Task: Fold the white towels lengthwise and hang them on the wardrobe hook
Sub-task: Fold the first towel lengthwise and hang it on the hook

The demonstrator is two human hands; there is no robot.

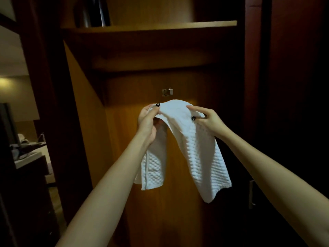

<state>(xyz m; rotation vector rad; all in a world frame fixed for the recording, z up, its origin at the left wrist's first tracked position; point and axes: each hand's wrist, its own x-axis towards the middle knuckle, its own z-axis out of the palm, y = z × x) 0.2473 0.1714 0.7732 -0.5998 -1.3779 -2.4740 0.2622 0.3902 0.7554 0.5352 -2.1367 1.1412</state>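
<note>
Both hands hold one white towel (201, 157) up in front of the open wardrobe (114, 139). The left hand (147, 122) has its grip clamped on the towel's upper left edge, the thumb, with a dark painted nail, pressed on top of the cloth. The right hand (206, 120) has its grip clamped on the upper right part, thumb over the fabric and forefinger stretched along the fold.

Between the two grips the towel arches up in a hump. One end hangs straight down below the left grip, partly behind that wrist, with a thin seam line running down it. The other end hangs lower, below the right grip and across that forearm. The weave is a raised waffle pattern.

The metal hook (167, 92) sits on the wardrobe's back panel just above the grips, apart from the towel. A wooden shelf (160, 26) runs well above it. A metal door handle (251, 193) shows below the right grip, beside the forearm. Far to the left of the left grip, a tabletop (26, 158) carries blurred items.
</note>
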